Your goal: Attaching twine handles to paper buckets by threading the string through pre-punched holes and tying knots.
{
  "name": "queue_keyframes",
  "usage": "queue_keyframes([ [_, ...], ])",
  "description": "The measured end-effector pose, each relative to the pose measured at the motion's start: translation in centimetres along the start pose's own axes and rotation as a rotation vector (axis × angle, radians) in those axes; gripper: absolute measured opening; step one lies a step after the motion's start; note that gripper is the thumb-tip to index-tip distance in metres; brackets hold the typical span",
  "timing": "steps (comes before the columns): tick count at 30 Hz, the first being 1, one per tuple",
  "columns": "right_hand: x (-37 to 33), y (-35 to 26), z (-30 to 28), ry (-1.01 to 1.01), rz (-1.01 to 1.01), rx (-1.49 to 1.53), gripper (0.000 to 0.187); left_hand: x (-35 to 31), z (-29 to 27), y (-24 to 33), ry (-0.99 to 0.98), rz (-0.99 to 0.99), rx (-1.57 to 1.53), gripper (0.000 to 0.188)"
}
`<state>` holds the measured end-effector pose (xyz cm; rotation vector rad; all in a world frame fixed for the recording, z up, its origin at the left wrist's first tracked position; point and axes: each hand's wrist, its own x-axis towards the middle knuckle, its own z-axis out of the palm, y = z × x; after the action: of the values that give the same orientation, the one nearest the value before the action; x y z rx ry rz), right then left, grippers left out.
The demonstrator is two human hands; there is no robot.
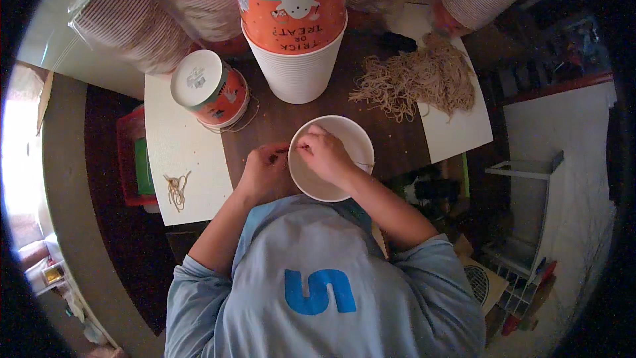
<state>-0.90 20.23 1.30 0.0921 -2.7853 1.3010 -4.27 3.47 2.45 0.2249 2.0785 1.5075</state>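
Observation:
A white paper bucket (pixel 354 138) stands at the table's near edge, close to my body, its open mouth facing up. My right hand (pixel 323 156) reaches inside it, fingers pinched together against the left wall. Outside that same wall, my left hand (pixel 264 167) has its fingers curled close to the bucket's side. Whatever lies between the fingertips of either hand is too small or hidden to make out. At the bucket's right rim a thin pale line, perhaps a cord, shows by my right wrist.
Beyond stands a tall stack of nested buckets (pixel 295 73), with an orange printed one on top. To its left are an upturned orange bucket (pixel 222 101) with cord around it and a small cord bundle (pixel 176 191). A tan cord heap (pixel 424 79) lies right; wrapped bucket stacks (pixel 129 23) line the back.

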Motion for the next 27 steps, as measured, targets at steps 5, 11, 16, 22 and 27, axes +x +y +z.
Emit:
queue_keyframes([
  [5,0.5,-0.1,0.5,-0.006,0.0,0.038,0.008,-0.2,-0.7,2.0,-0.011,0.166,0.316,0.019],
  [11,2.0,-0.8,-0.4,-0.081,-0.099,0.045,0.011,0.6,-1.6,1.4,0.041,0.198,0.486,0.017],
  [16,3.0,-2.4,-6.1,-0.19,0.037,-0.337,0.017,0.8,-3.1,-0.7,-0.005,-0.298,-0.555,0.019],
  [22,-1.2,-6.6,-7.4,-0.356,0.033,-0.331,0.019,-3.9,-1.4,-0.7,-0.127,-0.374,-1.119,0.018],
  [27,-4.2,-6.0,-3.3,-0.295,-0.126,-0.121,0.012,-5.1,-0.3,0.7,0.132,0.455,-0.007,0.009],
])
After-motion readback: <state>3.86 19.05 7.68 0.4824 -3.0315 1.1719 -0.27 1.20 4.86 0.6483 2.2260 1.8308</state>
